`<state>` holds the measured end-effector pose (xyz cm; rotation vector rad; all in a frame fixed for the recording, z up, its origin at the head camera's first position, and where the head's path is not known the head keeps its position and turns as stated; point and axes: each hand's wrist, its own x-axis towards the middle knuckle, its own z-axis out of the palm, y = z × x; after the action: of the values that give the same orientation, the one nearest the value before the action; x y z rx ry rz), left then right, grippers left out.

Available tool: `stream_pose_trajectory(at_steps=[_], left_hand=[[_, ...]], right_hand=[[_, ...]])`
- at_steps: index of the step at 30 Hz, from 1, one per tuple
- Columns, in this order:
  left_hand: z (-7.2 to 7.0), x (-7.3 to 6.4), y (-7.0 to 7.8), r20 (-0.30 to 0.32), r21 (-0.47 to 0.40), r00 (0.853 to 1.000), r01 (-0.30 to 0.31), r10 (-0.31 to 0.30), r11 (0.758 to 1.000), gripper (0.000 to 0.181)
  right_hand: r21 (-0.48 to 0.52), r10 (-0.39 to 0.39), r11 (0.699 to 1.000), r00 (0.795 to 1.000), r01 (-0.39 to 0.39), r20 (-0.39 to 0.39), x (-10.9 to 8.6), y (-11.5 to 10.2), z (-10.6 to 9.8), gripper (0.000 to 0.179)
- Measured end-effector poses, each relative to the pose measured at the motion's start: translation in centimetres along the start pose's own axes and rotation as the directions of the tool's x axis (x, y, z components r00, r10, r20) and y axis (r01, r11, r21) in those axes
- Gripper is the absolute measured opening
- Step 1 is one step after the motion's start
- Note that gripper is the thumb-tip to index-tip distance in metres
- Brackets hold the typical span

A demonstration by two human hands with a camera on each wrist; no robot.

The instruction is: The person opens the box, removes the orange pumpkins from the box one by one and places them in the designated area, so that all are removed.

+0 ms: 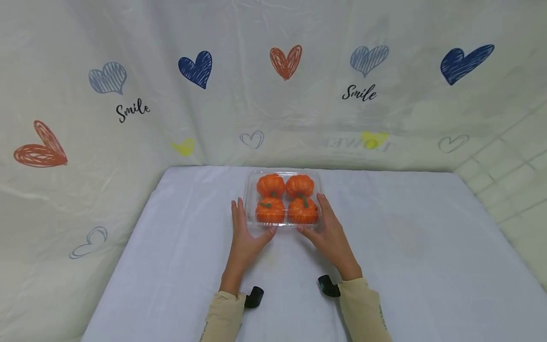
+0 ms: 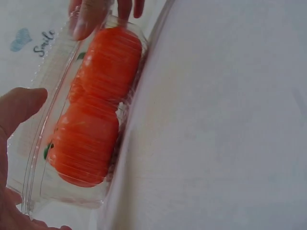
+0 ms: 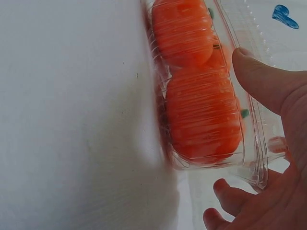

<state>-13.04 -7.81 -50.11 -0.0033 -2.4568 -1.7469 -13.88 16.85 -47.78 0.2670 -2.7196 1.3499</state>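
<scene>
A clear plastic clamshell box [image 1: 285,225] with several small orange pumpkins [image 1: 270,210] sits at the back of the white-covered table, its lid down. Green stems show on the pumpkins. My left hand [image 1: 246,244] holds the near left corner, thumb at the front rim and fingers along the left side. At the near right corner, my right hand [image 1: 333,240] holds the box the same way, its thumb [image 3: 261,79] by the front rim. In the right wrist view two lower fingers [image 3: 232,196] extend past the box's side.
White cloth covers the table [image 1: 419,247]. Behind it hangs a pale sheet [image 1: 273,109] printed with hearts and "Smile". Small black wrist devices [image 1: 255,297] stick out from both beige sleeves [image 1: 365,308].
</scene>
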Motion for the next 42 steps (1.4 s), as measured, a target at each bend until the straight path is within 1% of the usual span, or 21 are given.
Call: stream_pose_trajectory(at_steps=[4,11,14,18,22,27,31,36,42], left_hand=[[0.24,-0.03,-0.28,-0.019,-0.015,1.000,0.009,-0.010,1.000,0.124],[0.32,0.10,-0.69,-0.011,-0.129,0.999,0.038,-0.040,0.991,0.115],[0.31,0.08,-0.74,-0.019,-0.163,0.998,0.055,-0.059,0.985,0.110],[0.25,-0.01,-0.77,-0.055,-0.169,0.997,0.053,-0.063,0.984,0.100],[0.16,-0.11,-0.80,-0.112,-0.169,0.993,0.022,-0.041,0.985,0.083],[0.10,-0.22,-0.79,-0.190,-0.200,0.982,-0.027,-0.012,0.980,0.066],[0.17,-0.35,-0.73,-0.231,-0.214,0.973,-0.040,-0.011,0.976,0.056],[0.16,-0.43,-0.56,-0.274,-0.173,0.962,-0.047,-0.002,0.984,0.050],[0.00,-0.45,-0.27,-0.333,-0.107,0.942,-0.091,0.051,0.990,0.045]], right_hand=[[-0.002,-0.006,1.000,1.000,0.006,-0.001,0.02,0.16,0.03,0.110],[-0.014,-0.003,1.000,1.000,0.003,-0.002,0.07,0.31,0.02,0.110],[-0.016,0.007,1.000,1.000,-0.007,0.001,0.13,0.28,0.02,0.110],[-0.015,0.012,1.000,1.000,-0.012,0.012,0.15,0.19,0.00,0.110],[-0.016,0.009,1.000,1.000,-0.009,0.015,0.19,0.16,-0.06,0.111],[-0.007,0.014,1.000,1.000,-0.014,0.003,0.26,0.22,0.07,0.112],[0.011,0.023,1.000,1.000,-0.023,0.000,0.25,0.23,0.24,0.115],[0.021,0.036,0.999,0.999,-0.036,-0.005,0.25,0.04,0.43,0.119],[0.023,0.069,0.997,0.997,-0.069,-0.016,0.26,-0.19,0.84,0.120]])
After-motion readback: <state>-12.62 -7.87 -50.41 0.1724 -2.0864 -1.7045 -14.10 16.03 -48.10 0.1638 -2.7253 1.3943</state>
